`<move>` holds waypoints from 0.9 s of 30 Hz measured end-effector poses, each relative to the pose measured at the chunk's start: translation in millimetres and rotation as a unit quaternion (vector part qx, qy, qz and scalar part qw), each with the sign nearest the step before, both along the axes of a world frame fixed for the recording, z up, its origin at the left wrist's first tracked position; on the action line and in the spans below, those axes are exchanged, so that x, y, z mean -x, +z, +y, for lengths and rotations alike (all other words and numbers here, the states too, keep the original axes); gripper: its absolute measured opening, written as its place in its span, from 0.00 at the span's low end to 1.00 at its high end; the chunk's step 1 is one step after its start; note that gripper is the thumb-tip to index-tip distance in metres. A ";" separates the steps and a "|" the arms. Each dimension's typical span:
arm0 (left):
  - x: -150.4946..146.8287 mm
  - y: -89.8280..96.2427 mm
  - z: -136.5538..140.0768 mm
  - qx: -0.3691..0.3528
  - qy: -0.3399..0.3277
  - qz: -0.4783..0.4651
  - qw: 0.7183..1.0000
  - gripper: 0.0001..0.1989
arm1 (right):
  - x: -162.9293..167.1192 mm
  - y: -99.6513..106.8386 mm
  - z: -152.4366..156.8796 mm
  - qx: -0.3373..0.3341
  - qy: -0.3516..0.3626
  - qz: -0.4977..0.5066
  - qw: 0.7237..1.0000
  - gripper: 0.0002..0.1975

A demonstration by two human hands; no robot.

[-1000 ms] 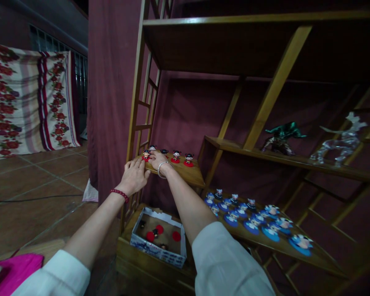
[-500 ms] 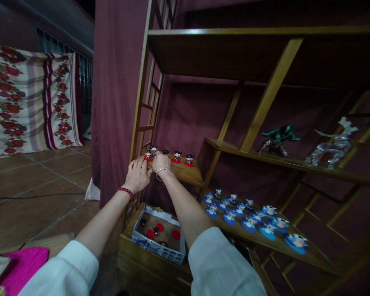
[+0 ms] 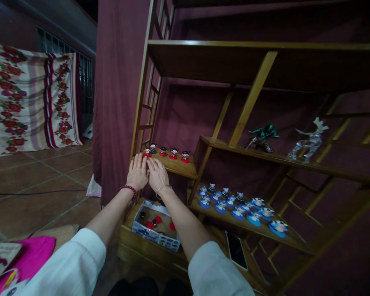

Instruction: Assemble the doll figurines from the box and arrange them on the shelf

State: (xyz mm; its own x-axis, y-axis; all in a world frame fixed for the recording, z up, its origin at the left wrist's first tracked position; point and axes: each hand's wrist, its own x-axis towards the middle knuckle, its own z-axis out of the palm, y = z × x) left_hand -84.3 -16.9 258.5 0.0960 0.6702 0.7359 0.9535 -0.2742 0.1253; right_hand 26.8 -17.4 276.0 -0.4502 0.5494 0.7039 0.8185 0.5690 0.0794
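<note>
My left hand (image 3: 137, 172) and my right hand (image 3: 158, 174) lie side by side at the front edge of a small wooden shelf (image 3: 182, 167), fingers stretched forward and holding nothing I can see. Just beyond the left fingertips stands a small figurine (image 3: 147, 151) on a red base. Behind it is a dark-haired figurine (image 3: 153, 147). Three more make a row to the right: one figurine (image 3: 163, 151), a second figurine (image 3: 174, 153) and a third figurine (image 3: 185, 156), all on red bases. Below my wrists sits an open cardboard box (image 3: 156, 238) with a few red-based figurines inside.
On a lower right shelf (image 3: 296, 240) stand several blue-based figurines (image 3: 237, 212). Above them are a green figure (image 3: 263, 137) and a clear deer statuette (image 3: 308, 142). A phone (image 3: 237, 250) lies below. Magenta cloth (image 3: 38, 253) is at lower left.
My right hand has drawn back from among the red-based figurines to the shelf edge, its fingers now flat beside the left hand. A figurine it partly covered now shows fully. The view has shifted slightly.
</note>
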 end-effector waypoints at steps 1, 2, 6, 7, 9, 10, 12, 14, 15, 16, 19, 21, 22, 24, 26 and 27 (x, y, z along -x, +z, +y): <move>0.5 -1.3 -1.7 0.006 -0.002 -0.001 1.000 0.27 | 0.8 -3.1 -2.0 -0.002 -0.009 0.001 1.000 0.23; 1.2 -2.6 -3.0 0.010 -0.005 -0.003 1.000 0.28 | 1.9 -5.5 -3.9 -0.001 -0.018 0.003 1.000 0.24; 4.1 -7.8 -3.8 0.006 -0.030 -0.014 0.999 0.30 | 5.4 -9.6 -10.5 0.000 -0.035 0.008 0.999 0.25; 4.4 -9.1 -3.3 0.002 -0.038 -0.014 0.999 0.31 | 5.5 -10.1 -12.0 -0.004 -0.036 0.010 0.999 0.25; 4.0 -11.8 -2.4 -0.005 -0.055 -0.008 0.998 0.32 | 4.8 -11.5 -14.8 -0.011 -0.034 0.009 0.999 0.25; 3.4 -13.4 -2.2 -0.008 -0.063 -0.004 0.998 0.32 | 4.1 -12.4 -16.3 -0.013 -0.033 0.007 0.999 0.25; 1.5 -16.7 -2.8 -0.011 -0.074 -0.004 0.997 0.32 | 2.8 -14.5 -19.3 -0.015 -0.030 0.002 0.999 0.24; -0.6 -19.8 -4.5 -0.014 -0.080 -0.021 0.996 0.33 | 1.9 -16.6 -22.5 -0.015 -0.029 -0.001 0.999 0.23; -1.4 -21.0 -5.6 -0.015 -0.082 -0.032 0.996 0.33 | 1.6 -17.5 -24.1 -0.014 -0.030 -0.001 0.999 0.22; -2.0 -21.9 -6.8 -0.016 -0.083 -0.042 0.996 0.33 | 1.6 -18.2 -25.5 -0.012 -0.031 0.000 0.999 0.21; -1.8 -22.3 -9.7 -0.018 -0.084 -0.058 0.995 0.34 | 1.8 -18.0 -28.2 0.002 -0.036 0.007 0.999 0.21; -0.8 -21.6 -10.8 -0.018 -0.081 -0.059 0.995 0.34 | 1.9 -15.1 -27.9 0.014 -0.037 0.021 0.999 0.22; -0.3 -21.4 -11.2 -0.018 -0.079 -0.058 0.995 0.34 | 1.7 -12.6 -26.8 0.020 -0.036 0.031 0.999 0.22; 0.2 -21.0 -12.2 -0.018 -0.074 -0.054 0.996 0.34 | 0.2 -5.4 -22.4 0.029 -0.033 0.059 0.997 0.21; -0.6 -20.1 -13.8 -0.019 -0.065 -0.050 0.996 0.33 | -3.4 4.7 -14.5 0.030 -0.031 0.096 0.994 0.21; -1.4 -19.0 -14.8 -0.020 -0.057 -0.048 0.997 0.33 | -6.2 10.7 -9.2 0.030 -0.032 0.117 0.992 0.21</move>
State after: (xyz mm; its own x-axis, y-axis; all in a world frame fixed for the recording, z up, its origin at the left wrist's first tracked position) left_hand -82.9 -31.7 239.6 0.0984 0.6283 0.7718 0.8999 -0.3872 0.2005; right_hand 33.0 -26.7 286.7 -0.2410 0.6149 0.7509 0.8445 0.5141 -0.1499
